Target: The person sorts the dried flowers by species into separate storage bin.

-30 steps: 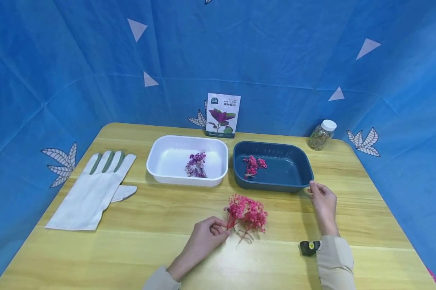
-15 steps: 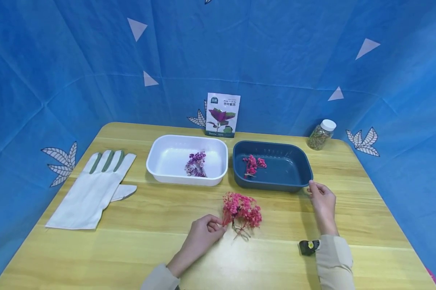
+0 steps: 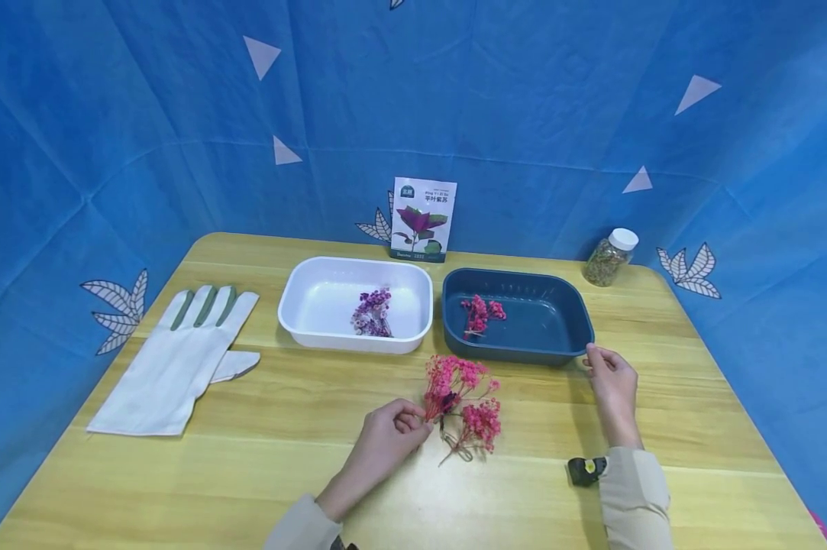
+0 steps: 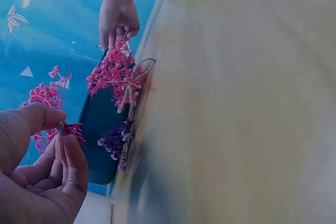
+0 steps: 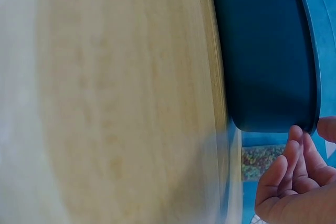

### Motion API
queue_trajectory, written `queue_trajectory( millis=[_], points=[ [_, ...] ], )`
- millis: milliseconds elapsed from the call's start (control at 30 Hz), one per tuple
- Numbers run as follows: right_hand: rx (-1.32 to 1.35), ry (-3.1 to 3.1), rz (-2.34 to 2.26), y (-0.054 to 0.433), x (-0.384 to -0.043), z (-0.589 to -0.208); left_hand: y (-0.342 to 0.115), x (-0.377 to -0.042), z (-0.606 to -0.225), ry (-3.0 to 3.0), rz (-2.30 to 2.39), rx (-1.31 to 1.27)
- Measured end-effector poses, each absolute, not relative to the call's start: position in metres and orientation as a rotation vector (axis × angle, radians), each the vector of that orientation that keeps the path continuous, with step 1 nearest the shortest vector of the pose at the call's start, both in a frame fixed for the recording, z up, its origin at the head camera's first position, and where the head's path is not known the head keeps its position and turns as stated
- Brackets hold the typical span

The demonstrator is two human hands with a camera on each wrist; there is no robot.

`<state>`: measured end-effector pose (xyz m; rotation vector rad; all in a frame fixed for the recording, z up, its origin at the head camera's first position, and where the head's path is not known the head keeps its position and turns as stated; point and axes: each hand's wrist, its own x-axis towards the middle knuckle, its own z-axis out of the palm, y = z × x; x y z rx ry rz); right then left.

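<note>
Between left thumb and fingers, my left hand (image 3: 389, 441) pinches the stems of a pink dried-flower sprig (image 3: 452, 373), held above the table in the left wrist view. Just to its right another pink sprig (image 3: 482, 422) lies on the wood, its thin stems toward me. A small purple flower sprig (image 4: 116, 139) lies beside that one. At the near right corner of a dark blue basin (image 3: 516, 353), my right hand (image 3: 615, 389) pinches the rim. Inside that basin are small pink flower pieces (image 3: 478, 315).
A white basin (image 3: 317, 336) with purple flowers (image 3: 372, 312) stands left of the blue one. White gloves (image 3: 172, 363) lie at the left. Behind are an upright seed packet (image 3: 423, 220) and a white-capped jar (image 3: 608, 258), against a blue curtain (image 3: 509, 92).
My left hand has shifted slightly up and left, drawing its sprig apart from the other pink one. Purple flowers now show between them. The right hand stays at the basin rim.
</note>
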<state>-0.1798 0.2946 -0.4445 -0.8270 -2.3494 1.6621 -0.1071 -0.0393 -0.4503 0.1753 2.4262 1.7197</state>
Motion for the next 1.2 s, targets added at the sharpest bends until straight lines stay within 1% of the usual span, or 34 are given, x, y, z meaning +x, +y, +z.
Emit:
queue_trajectory(
  millis=[233,533,833,1000,1200],
  points=[
    [-0.815,-2.348,1.664,0.295,-0.179,-0.444,-0.035,-0.121,-0.440,2.420,1.764,0.209],
    [-0.781,-2.319,1.654,0.293,-0.177,-0.445,-0.026,-0.149,-0.430,2.437,1.781,0.244],
    [-0.813,-2.386,1.626,0.295,-0.179,-0.443,-0.005,-0.189,-0.418,2.452,1.748,0.254],
    [-0.813,-2.405,1.616,0.294,-0.178,-0.441,0.010,-0.214,-0.418,2.464,1.717,0.221],
    [-0.810,-2.406,1.618,0.294,-0.177,-0.442,0.026,-0.235,-0.418,2.443,1.725,0.212]
  ],
)
